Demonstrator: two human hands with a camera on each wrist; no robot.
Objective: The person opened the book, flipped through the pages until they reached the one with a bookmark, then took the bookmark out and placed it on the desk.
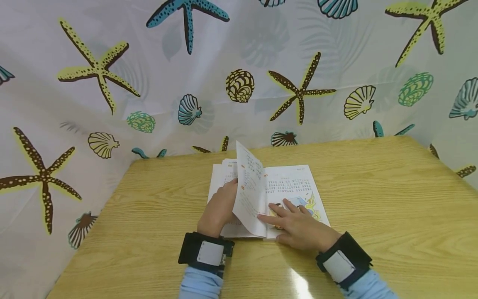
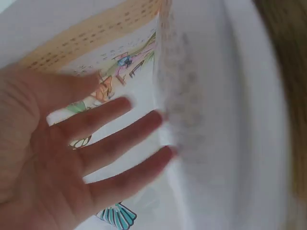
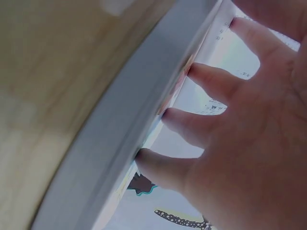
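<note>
An open book [image 1: 285, 172] with printed text and a colored picture lies on the table. One of its pages [image 1: 249, 191] stands up near the spine. My left hand [image 1: 219, 207] is on the left side of the book, its fingertips partly hidden behind that raised page. In the left wrist view its fingers [image 2: 120, 148] are spread and fairly straight, with the tips at the paper. My right hand [image 1: 300, 226] rests on the right page over the picture, fingers spread. The right wrist view shows its fingertips [image 3: 175, 116] against the page.
The wooden table [image 1: 149, 216] reaches out on both sides of the book. Behind it hangs a white cloth [image 1: 209, 79] printed with starfish and shells. Each wrist wears a black band [image 1: 345, 261] below a light blue sleeve [image 1: 201, 284].
</note>
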